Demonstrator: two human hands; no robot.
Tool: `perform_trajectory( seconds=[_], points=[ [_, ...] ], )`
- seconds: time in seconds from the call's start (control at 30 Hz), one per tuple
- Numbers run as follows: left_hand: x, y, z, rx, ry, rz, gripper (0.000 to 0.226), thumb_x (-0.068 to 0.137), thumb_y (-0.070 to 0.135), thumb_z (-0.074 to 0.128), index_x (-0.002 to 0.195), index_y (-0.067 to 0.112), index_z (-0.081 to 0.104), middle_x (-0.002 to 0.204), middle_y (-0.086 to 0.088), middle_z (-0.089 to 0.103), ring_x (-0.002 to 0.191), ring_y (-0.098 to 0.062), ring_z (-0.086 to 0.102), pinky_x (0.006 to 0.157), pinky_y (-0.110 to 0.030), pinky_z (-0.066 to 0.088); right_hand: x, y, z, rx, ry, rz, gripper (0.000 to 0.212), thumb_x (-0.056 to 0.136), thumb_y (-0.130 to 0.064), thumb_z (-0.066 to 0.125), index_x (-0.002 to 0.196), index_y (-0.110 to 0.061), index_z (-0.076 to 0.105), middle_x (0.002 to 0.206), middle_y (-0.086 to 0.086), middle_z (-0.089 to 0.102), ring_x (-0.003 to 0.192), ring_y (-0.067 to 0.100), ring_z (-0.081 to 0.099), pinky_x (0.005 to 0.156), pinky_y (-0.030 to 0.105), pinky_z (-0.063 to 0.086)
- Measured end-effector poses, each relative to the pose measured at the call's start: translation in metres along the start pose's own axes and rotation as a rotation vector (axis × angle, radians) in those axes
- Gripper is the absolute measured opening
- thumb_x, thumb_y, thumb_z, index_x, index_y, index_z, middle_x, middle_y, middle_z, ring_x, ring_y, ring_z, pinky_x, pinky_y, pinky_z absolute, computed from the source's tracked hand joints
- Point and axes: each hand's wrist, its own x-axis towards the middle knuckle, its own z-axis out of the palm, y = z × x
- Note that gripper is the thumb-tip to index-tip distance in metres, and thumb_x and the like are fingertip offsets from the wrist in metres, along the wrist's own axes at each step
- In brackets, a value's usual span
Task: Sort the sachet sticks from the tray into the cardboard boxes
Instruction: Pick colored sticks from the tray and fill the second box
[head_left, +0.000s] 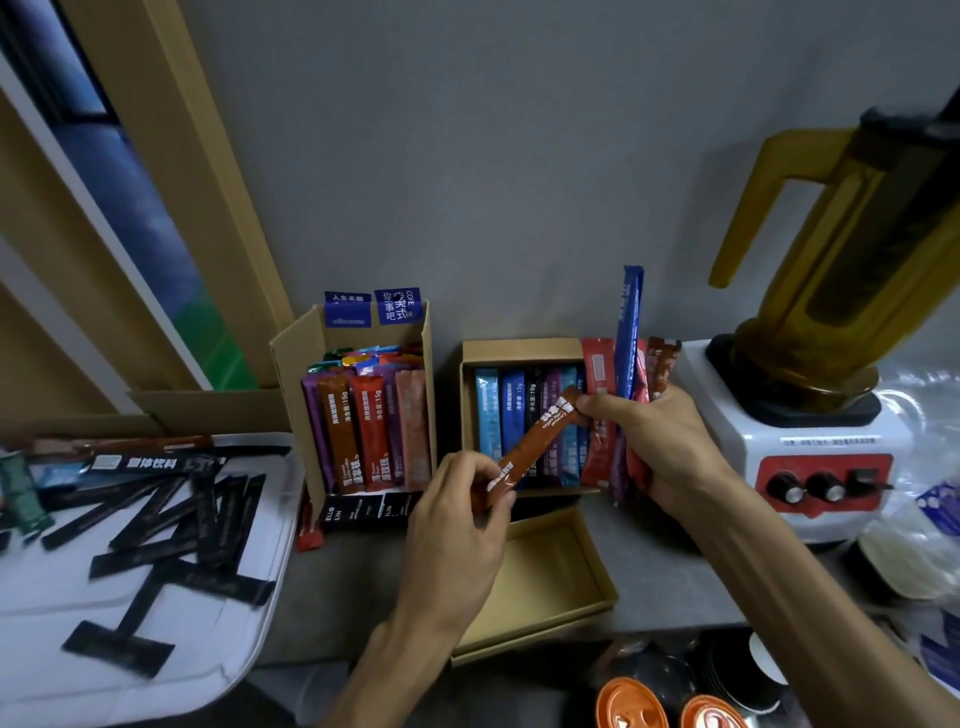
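Orange stick (530, 447): one; filled cardboard boxes (293, 345) (519, 351): two.

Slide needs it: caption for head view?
Left hand and right hand pinch an orange sachet stick at the right cardboard box; right also grips a bundle of sticks.

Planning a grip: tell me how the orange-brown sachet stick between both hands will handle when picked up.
The orange-brown sachet stick spans straight between the left hand and right hand, so it is probably fairly stiff lengthwise. Pinched only at its ends, it likely weighs little. Its film looks glossy, maybe slippery; being flat, it is unlikely to roll.
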Motion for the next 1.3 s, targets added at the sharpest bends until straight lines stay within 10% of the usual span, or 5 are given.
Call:
perform_trajectory(
  seconds=[0.27, 0.53, 1.3],
  points=[
    [0.014, 0.002, 0.011, 0.115, -0.16, -0.124, 0.021, 0.094, 0.049, 0.054, 0.109, 0.037, 0.045, 0.105, 0.016, 0.055, 0.092, 0.0, 0.057, 0.071, -0.019, 0.052, 0.004, -0.016, -0.009, -0.091, 0.025, -0.103, 0.024, 0.084, -0.015, 0.078, 0.095, -0.027, 0.06, 0.093, -0.002, 0.073, 0.076, 0.012, 0.075, 0.061, 0.027, 0.056],
    [0.066, -0.001, 0.058, 0.835, -0.22, -0.173, 0.058, 0.093, 0.006, 0.061, 0.143, 0.004, 0.031, 0.12, -0.019, 0.061, 0.1, -0.028, 0.069, 0.078, -0.034, 0.057, 0.008, -0.025, -0.035, -0.122, 0.101, -0.186, 0.027, 0.084, -0.01, 0.076, 0.098, -0.027, 0.06, 0.1, 0.001, 0.07, 0.09, 0.016, 0.07, 0.074, 0.03, 0.054],
    [0.063, -0.016, 0.055, 0.698, -0.162, -0.066, 0.043, 0.094, 0.009, 0.062, 0.134, 0.013, 0.045, 0.129, -0.01, 0.052, 0.098, -0.02, 0.069, 0.078, -0.031, 0.061, -0.004, -0.027, -0.055, -0.075, 0.105, -0.201, 0.028, 0.086, -0.015, 0.075, 0.102, -0.029, 0.057, 0.102, -0.002, 0.068, 0.091, 0.014, 0.068, 0.068, 0.024, 0.048]
  ],
)
